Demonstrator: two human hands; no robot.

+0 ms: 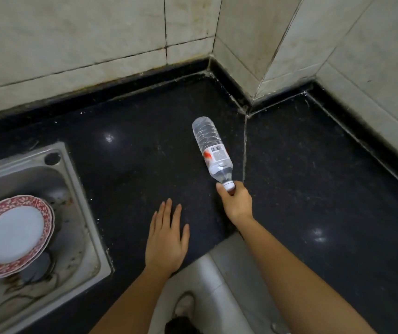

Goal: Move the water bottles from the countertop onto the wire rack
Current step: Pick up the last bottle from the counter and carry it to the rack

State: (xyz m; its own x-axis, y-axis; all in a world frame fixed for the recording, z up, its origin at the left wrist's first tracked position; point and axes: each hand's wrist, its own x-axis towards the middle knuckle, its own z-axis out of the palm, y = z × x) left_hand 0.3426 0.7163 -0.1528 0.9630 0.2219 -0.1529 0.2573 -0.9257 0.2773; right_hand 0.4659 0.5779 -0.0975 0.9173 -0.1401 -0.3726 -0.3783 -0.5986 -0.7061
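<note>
A clear plastic water bottle point(212, 150) with a red and white label lies tilted over the black countertop point(144, 153), its base pointing toward the wall corner. My right hand point(236, 201) grips it by the white cap at the near end. My left hand point(166, 237) rests flat on the countertop with fingers spread, holding nothing, left of the bottle. No wire rack is in view.
A steel sink point(82, 213) sits at the left with a stack of red-rimmed plates point(12, 235) inside. Tiled walls point(277, 44) close the counter at the back and right, with a jutting corner. The floor and a shoe point(185, 304) show below the counter edge.
</note>
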